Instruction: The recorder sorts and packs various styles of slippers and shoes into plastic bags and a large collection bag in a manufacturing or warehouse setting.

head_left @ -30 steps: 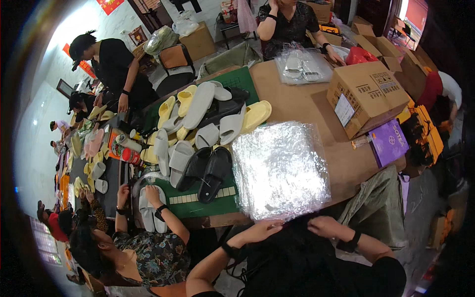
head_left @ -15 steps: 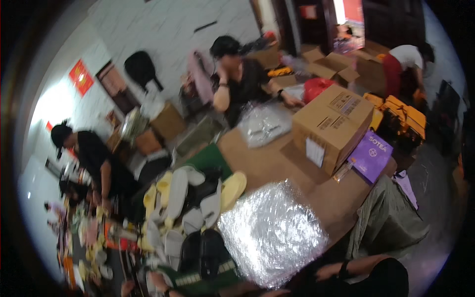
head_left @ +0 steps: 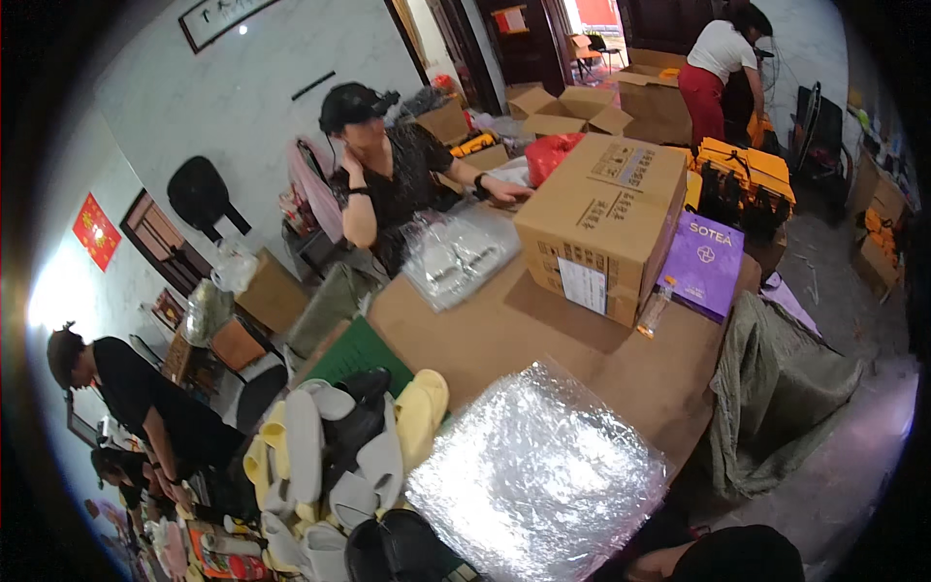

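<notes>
A square, shiny stack of clear plastic bags or film (head_left: 533, 475) lies at the near edge of the brown table (head_left: 553, 339). To its left is a pile of slippers: grey ones (head_left: 306, 441), yellow ones (head_left: 417, 417) and a black pair (head_left: 402, 548). Part of a forearm (head_left: 664, 563) below a dark sleeve shows at the lower right, close to the plastic stack. It looks like my right arm, with its hand out of the picture. My left hand does not show.
A carton (head_left: 601, 213) stands at the table's far right beside a purple box (head_left: 703, 262). A co-worker (head_left: 402, 179) sits behind a clear plastic pack (head_left: 461, 254), one hand by the carton. Grey-green cloth (head_left: 776, 398) hangs at right; orange cases (head_left: 747, 170) stand behind.
The view has swung, so the table and slippers sit further left and lower. Hands visible at the lower edge earlier have left the picture. The seated co-worker keeps about the same pose.
</notes>
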Motion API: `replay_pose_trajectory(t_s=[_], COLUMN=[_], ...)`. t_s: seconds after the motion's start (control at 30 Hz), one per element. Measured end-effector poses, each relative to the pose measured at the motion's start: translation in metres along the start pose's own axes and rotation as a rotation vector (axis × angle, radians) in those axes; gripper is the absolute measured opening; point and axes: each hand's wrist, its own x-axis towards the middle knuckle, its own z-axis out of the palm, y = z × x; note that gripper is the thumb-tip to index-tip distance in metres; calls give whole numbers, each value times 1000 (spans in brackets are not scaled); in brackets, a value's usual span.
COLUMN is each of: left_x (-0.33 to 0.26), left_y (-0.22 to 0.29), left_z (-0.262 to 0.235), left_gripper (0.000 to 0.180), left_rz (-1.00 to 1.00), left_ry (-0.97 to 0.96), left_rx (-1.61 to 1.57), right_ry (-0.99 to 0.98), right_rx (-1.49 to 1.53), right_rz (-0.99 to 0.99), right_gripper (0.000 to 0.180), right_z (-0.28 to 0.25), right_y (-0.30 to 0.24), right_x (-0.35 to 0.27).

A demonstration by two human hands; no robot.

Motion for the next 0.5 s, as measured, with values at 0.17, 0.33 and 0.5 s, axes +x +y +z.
replay_pose_trajectory(t_s=[0.17, 0.33, 0.5], left_x=[-2, -7, -39], left_y=[-27, -56, -94], left_z=[48, 73, 79], left_gripper=[23, 22, 21], left_rz=[-72, -165, -315], left_ry=[-9, 0, 5], left_rx=[-10, 9, 55], right_ry=[-39, -63, -95], right_rx=[31, 40, 47], right_rz=[51, 71, 29], right_gripper=[42, 42, 41], right_z=[47, 74, 95], right_y=[16, 29, 28], right_x=[-25, -41, -35])
